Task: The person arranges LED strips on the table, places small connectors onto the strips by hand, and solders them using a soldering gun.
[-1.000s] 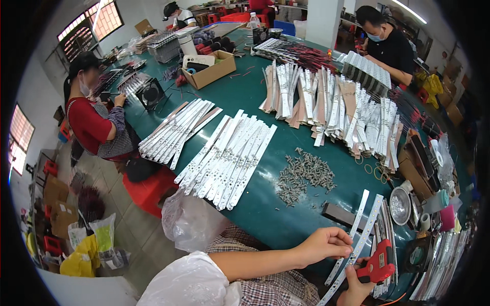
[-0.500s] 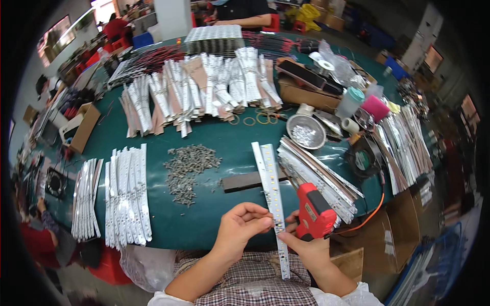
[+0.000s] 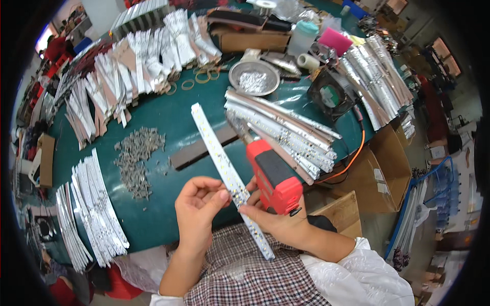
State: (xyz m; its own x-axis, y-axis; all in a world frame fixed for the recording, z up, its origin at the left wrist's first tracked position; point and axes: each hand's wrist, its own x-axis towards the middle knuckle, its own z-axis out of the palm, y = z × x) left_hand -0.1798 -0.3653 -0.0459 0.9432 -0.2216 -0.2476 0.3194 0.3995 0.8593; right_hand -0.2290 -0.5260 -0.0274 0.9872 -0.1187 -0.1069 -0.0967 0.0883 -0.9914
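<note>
My right hand (image 3: pixel 278 222) holds a long white LED strip (image 3: pixel 217 150) with its thumb on the lower part. A red-and-black power tool (image 3: pixel 275 176), with a narrow metal front end, is in the same hand. The strip slants from over the table down toward my checked apron. Beside its left edge is my left hand (image 3: pixel 199 204), thumb and forefinger pinched together; what they hold, if anything, is too small to make out. Beyond the strip a dark flat bar (image 3: pixel 191 158) lies on the green table (image 3: pixel 163 204). Small grey metal pieces (image 3: pixel 138 163) are heaped to the left.
LED strip stacks (image 3: pixel 99 209) lie at left, with more bundles (image 3: pixel 138 61) at the back and another stack (image 3: pixel 286 135) at right. Near the right stack are a metal bowl (image 3: pixel 254 79), a black fan (image 3: pixel 329 94) and an orange cable (image 3: pixel 352 160). An open carton (image 3: pixel 380 176) stands lower right.
The view has turned, so the table's things sit further left and higher. The held strip now leans up to the left. Both hands keep much the same grip.
</note>
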